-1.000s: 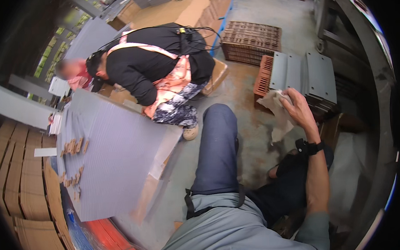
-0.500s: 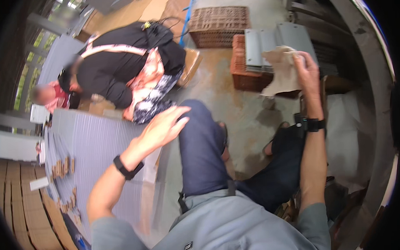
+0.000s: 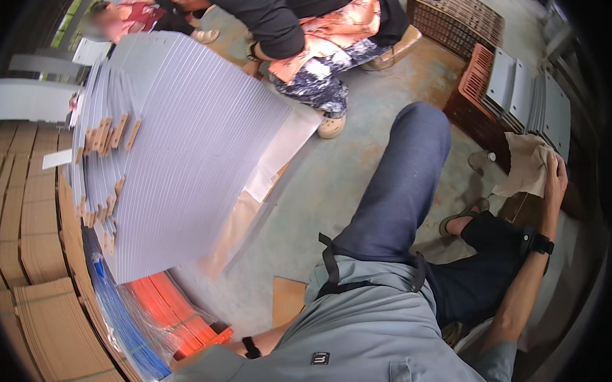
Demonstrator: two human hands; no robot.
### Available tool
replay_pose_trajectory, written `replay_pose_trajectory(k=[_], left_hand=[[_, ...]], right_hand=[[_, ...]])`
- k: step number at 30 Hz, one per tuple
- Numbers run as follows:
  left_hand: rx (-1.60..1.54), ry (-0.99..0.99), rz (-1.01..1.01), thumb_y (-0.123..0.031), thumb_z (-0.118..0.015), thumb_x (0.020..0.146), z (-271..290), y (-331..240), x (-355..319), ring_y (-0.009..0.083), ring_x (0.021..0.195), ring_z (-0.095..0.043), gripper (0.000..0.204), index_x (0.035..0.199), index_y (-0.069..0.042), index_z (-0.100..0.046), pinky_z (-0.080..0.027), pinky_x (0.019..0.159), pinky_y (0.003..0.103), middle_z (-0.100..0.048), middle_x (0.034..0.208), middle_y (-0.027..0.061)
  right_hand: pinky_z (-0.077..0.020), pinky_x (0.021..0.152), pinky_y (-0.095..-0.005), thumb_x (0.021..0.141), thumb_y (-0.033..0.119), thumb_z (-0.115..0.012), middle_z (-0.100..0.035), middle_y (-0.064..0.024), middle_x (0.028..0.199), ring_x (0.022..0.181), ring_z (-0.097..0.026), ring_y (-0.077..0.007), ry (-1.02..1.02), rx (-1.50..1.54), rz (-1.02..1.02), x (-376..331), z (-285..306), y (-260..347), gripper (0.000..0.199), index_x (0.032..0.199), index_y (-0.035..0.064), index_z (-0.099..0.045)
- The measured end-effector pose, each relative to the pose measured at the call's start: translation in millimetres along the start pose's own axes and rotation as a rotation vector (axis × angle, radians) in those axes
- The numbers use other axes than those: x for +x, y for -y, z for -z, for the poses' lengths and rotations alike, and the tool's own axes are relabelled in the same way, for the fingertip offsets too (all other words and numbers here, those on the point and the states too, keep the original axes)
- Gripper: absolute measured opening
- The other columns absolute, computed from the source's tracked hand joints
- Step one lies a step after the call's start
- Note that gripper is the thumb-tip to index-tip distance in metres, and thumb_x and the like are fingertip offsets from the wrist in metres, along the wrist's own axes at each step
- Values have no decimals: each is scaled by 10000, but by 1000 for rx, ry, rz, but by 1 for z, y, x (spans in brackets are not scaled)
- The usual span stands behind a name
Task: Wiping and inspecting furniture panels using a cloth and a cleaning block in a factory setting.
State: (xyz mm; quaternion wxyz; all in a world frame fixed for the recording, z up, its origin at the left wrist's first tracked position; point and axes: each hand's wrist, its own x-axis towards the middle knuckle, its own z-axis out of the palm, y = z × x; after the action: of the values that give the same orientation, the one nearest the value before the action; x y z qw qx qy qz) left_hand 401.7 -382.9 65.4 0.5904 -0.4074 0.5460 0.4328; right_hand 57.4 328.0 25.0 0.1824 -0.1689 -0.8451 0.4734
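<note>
At the right side, my right hand (image 3: pixel 557 179) is closed on a crumpled beige cloth (image 3: pixel 522 161), which hangs from the fingers. The cloth is just in front of the grey panels (image 3: pixel 517 93), which lean in a row in a reddish plastic crate (image 3: pixel 475 84). I cannot tell whether cloth and panels touch. My left forearm, with a black wristband (image 3: pixel 251 348), is bent in at the lower edge. The left hand itself is hidden by my shirt.
A large stack of grey sheets (image 3: pixel 188 148) with small wooden pieces (image 3: pixel 109 135) fills the left. Flat cardboard (image 3: pixel 38 237), orange strips (image 3: pixel 171 303) and blue strips (image 3: pixel 124 328) lie beyond. A co-worker (image 3: pixel 271 28) bends at the stack's far side. A brown crate (image 3: pixel 452 17) stands farther back.
The view has swung left, bringing in more of the stack and strips. My left hand has dropped from over my knee to behind my shirt. The right hand still holds the cloth.
</note>
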Motion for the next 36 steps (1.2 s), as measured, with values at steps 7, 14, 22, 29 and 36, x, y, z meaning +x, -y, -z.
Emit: replay_pose_trajectory(k=[7,14,22,29,36], left_hand=[[-93,-95,-41,-533,-439,1059,-12,54,4,240,861,-715,581,1161,-21,-692,-588,770,370,-731,950,138],[-136,-192,-60,-522,-444,1059,-18,80,12,238,893,-710,568,1175,-22,-688,-579,796,371,-730,977,137],[-176,-324,-82,-508,-451,1059,-14,102,9,236,929,-703,553,1191,-24,-683,-569,825,373,-728,1007,136],[-218,-440,-105,-496,-456,1059,-10,119,8,234,961,-698,541,1205,-25,-679,-560,851,374,-727,1033,134],[-273,-561,-132,-484,-462,1059,-2,134,8,232,992,-692,530,1219,-26,-675,-551,877,375,-726,1059,133]], right_hand=[[-462,894,-254,1034,356,-631,-668,-15,1053,974,-573,-97,139,70,-20,4,-31,18,386,1212,15,-677],[-451,906,-251,1026,348,-627,-666,-21,1050,975,-568,-104,150,23,-5,-1,-40,35,386,1192,1,-670],[-445,911,-261,1023,357,-620,-652,-27,1035,963,-559,-110,187,20,-9,1,-40,38,394,1176,-4,-666],[-441,920,-261,1031,353,-605,-653,-39,1049,979,-559,-117,207,-11,24,-5,-39,54,398,1180,-12,-661],[-436,925,-258,1028,342,-605,-658,-31,1054,980,-560,-112,213,-4,26,-1,-44,51,384,1169,-10,-662]])
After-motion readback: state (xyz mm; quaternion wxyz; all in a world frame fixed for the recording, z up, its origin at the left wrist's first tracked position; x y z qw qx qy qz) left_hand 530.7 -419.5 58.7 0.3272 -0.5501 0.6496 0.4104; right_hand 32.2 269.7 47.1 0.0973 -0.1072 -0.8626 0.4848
